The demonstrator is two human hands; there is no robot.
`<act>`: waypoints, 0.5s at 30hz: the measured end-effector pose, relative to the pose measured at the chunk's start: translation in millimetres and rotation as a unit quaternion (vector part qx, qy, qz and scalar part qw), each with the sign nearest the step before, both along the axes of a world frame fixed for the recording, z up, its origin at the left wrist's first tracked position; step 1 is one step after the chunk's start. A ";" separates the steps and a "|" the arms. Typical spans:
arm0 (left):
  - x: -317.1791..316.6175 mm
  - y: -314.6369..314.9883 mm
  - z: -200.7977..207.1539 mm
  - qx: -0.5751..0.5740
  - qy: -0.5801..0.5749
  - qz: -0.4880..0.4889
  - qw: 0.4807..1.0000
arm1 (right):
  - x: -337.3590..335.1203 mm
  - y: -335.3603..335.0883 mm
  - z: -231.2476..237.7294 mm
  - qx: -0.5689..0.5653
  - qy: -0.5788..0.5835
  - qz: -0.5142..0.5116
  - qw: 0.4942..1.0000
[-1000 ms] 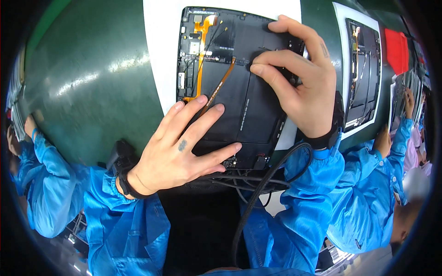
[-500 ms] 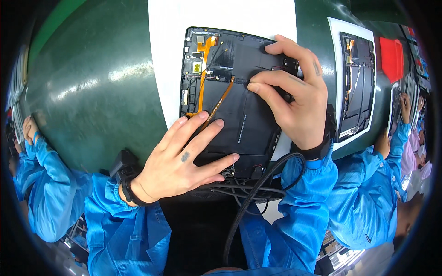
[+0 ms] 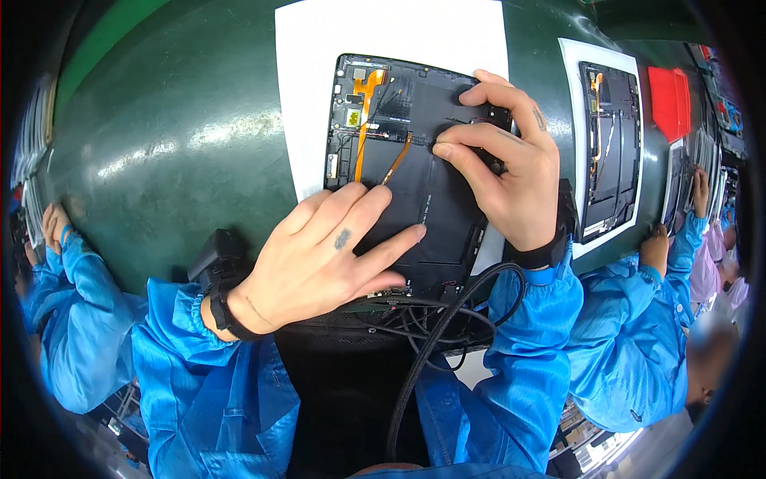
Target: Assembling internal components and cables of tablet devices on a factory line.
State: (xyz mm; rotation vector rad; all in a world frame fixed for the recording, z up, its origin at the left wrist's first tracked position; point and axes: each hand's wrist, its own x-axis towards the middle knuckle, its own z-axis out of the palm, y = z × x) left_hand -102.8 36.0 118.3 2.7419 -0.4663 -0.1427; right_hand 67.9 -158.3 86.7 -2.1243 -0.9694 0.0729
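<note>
Sharing neighbour's [image 3: 622, 343] green bench [image 3: 183, 207]: left hand [image 3: 315, 247] splayed on tablet [image 3: 411, 180]; right [image 3: 515, 172] pinched, contents unclear.

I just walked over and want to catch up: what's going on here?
A person in blue sleeves is handling an opened black device on a white sheet. The left hand is spread over its lower left, fingers by a short orange ribbon cable. The right hand pinches thumb and forefinger together over the middle; whether anything is between them is unclear. A similar device lies to the right.
</note>
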 end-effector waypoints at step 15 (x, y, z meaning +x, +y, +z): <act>41.5 1.1 8.9 0.033 -0.060 0.060 0.996 | 2.9 6.7 6.7 0.040 0.029 -0.018 0.999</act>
